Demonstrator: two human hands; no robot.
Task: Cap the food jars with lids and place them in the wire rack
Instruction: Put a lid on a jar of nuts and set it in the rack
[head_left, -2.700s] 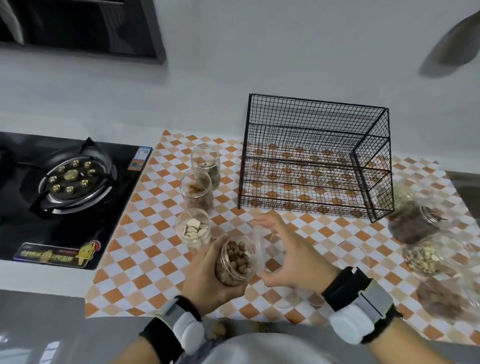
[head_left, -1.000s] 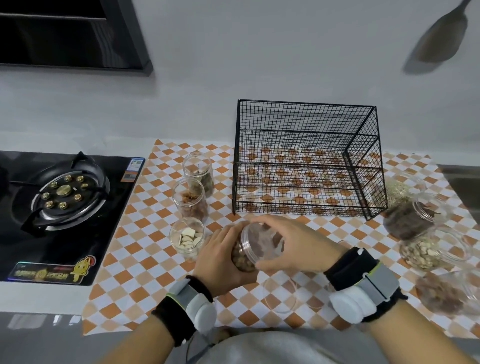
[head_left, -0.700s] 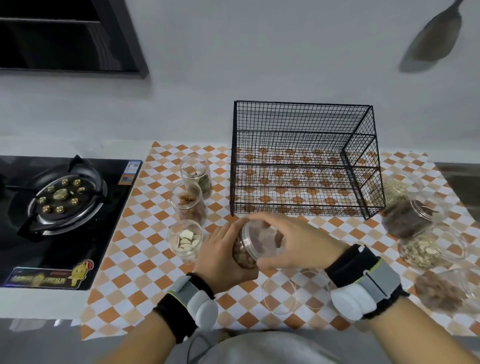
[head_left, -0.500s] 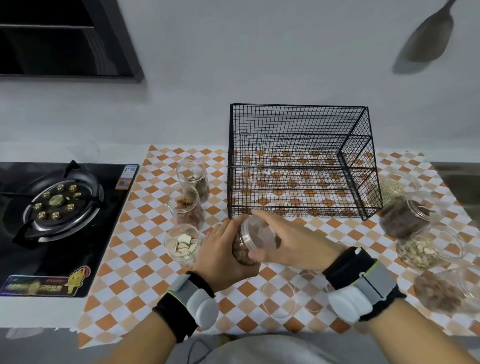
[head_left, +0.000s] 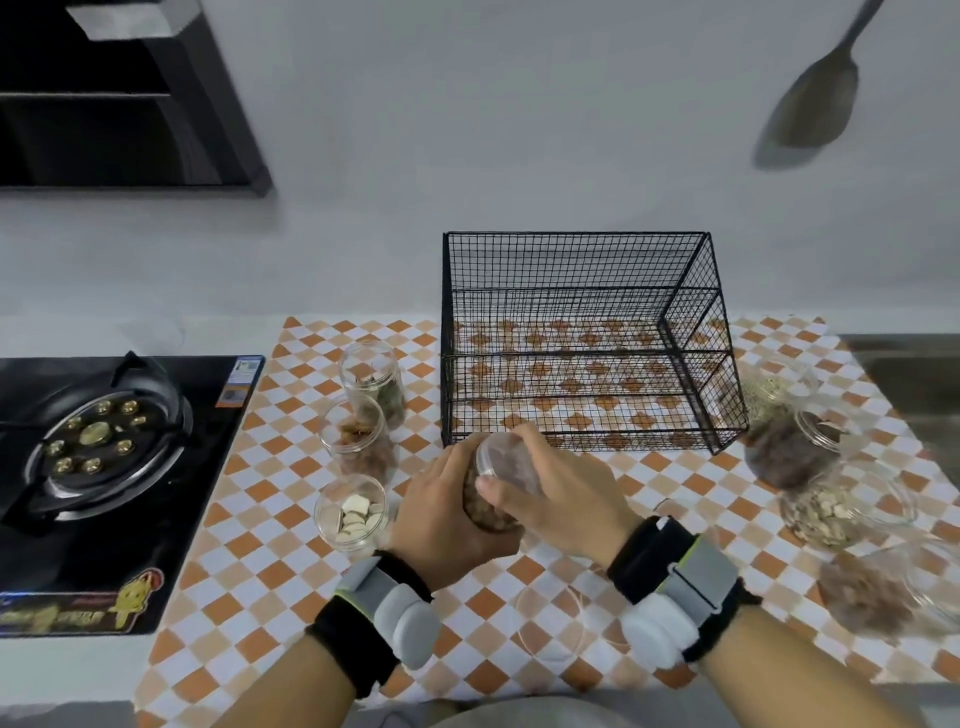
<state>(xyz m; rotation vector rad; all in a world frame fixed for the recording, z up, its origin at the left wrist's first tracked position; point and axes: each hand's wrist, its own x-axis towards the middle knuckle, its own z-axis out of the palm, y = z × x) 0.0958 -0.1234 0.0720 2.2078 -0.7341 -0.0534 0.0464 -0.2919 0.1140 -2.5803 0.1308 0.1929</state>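
Your left hand (head_left: 447, 512) wraps the clear plastic jar of brown nuts (head_left: 491, 493), tilted just before the black wire rack (head_left: 582, 343); your right hand (head_left: 550, 491) pinches its clear lid (head_left: 506, 457). Seat it level, then twist snug.

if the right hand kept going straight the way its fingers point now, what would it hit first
The right hand points left and slightly away, its fingers curled over the clear plastic lid of the nut-filled jar. Past the jar it would probably meet the left hand gripping the jar; depth is unclear.
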